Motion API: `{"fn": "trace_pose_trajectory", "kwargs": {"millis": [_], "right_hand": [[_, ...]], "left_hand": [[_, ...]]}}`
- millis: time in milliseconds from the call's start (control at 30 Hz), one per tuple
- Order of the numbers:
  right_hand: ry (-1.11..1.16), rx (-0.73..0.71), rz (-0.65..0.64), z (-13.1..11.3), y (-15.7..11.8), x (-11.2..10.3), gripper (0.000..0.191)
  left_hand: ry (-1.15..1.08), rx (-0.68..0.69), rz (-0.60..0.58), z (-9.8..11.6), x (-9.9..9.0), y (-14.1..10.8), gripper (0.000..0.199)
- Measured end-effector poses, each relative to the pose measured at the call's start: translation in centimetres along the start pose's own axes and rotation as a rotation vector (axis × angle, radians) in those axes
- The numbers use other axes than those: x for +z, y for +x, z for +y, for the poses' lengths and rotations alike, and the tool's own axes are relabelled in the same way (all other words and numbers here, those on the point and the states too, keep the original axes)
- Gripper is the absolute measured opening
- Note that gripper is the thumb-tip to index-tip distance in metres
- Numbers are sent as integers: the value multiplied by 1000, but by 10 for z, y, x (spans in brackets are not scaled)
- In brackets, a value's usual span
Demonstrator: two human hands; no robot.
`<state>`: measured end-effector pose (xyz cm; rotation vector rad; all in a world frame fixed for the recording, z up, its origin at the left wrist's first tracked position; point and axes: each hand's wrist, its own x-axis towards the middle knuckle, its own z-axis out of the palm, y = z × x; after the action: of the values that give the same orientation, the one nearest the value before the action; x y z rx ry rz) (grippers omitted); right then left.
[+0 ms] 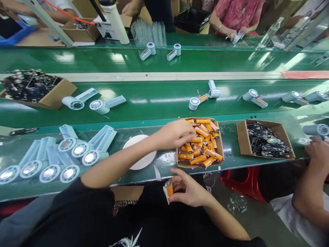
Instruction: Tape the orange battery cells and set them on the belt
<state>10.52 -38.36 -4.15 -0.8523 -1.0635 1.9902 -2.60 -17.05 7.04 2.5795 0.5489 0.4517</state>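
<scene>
My left hand reaches over the left side of a cardboard box filled with orange cylindrical batteries. Its fingers are bent, slightly apart, with their tips close above the batteries; no battery shows clearly in its grasp. Below the table edge, near my body, my right hand grips one orange battery between thumb and fingers, its index finger stretched out. A white strip hangs along the side of this battery. Under my left forearm lies a round white disc on the green table.
Several light-blue fan housings with handles lie at left. A box of dark circuit parts stands right of the batteries, another back left. More housings sit on the green belt. A co-worker's hand is at far right.
</scene>
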Motion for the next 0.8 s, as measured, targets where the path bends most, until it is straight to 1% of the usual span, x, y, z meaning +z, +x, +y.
{"fn": "trace_pose_trajectory", "kwargs": {"millis": [33,67,133,200,233,300,367,400,467,533,567,633,700,800], "right_hand": [[59,19,3,2,-5,-3,105],[103,34,6,3,-10,-6,107],[162,46,-7,5,-19,-12,96],[204,38,-25,6,-26,-16,81],[206,23,-12,6,-29,-17,77],[136,-28,72,3,-34,-19,75],[3,-71,182,-5,-41,-21,72],[-59,-81,224,-11,-44,-21,70],[-144,-77,267,-25,-50,-21,62],[-205,-74,280,-38,-50,-21,52],[-227,-74,274,-43,-48,-21,51],[-256,-81,243,-49,-40,-20,57],[-269,-101,204,-50,-28,-16,71],[-239,-134,131,-52,-10,-7,87]], "left_hand": [[17,-83,22,-14,2,24,35],[51,-157,48,-28,5,50,36],[157,-284,98,-51,13,105,43],[251,-409,105,-70,24,161,55],[276,-473,86,-78,30,188,63],[245,-602,7,-91,42,235,76],[150,-692,-75,-100,53,270,81],[100,-709,-101,-103,57,282,79],[32,-691,-114,-108,65,295,71],[-3,-641,-100,-111,70,296,64],[-17,-610,-93,-112,71,294,63],[-30,-539,-74,-114,72,289,67],[-20,-460,-46,-114,73,284,71],[5,-338,-17,-109,75,281,67]]}}
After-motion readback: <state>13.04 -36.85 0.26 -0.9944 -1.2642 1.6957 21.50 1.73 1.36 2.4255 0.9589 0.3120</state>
